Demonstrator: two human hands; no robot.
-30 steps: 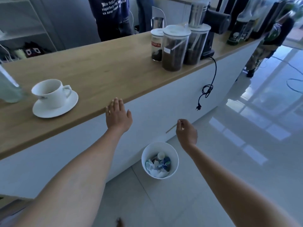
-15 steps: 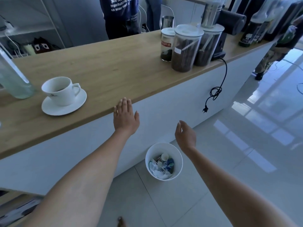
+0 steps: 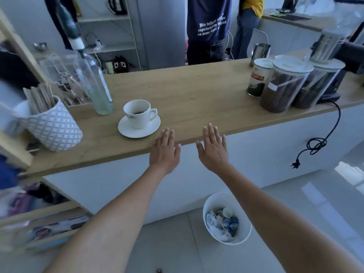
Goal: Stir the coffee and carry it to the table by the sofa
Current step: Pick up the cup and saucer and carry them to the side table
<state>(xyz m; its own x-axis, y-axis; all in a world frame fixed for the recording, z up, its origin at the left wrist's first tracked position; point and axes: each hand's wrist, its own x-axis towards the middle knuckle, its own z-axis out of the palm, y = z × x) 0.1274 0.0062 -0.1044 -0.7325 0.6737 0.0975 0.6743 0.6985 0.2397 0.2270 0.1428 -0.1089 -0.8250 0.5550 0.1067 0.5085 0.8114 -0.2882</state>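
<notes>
A white coffee cup (image 3: 137, 113) with a little dark coffee in it stands on a white saucer (image 3: 126, 131) near the front edge of the wooden counter (image 3: 197, 95). My left hand (image 3: 164, 152) is flat and empty, its fingertips over the counter edge just right of the saucer. My right hand (image 3: 213, 148) is beside it, also flat and empty, fingers apart at the counter edge. A patterned mug (image 3: 53, 127) holding several wooden stir sticks (image 3: 40, 97) stands at the left of the counter.
A glass bottle (image 3: 96, 91) stands behind the cup. Coffee jars (image 3: 283, 87) and a grinder with a hanging cord (image 3: 317, 142) fill the counter's right end. A white bin (image 3: 244, 233) with rubbish sits on the floor below. A person (image 3: 208, 28) stands behind the counter.
My right hand let go of the stir stick over the bin and rose to the counter edge beside my left hand. The view swung left, so the cup sits closer to my hands.
</notes>
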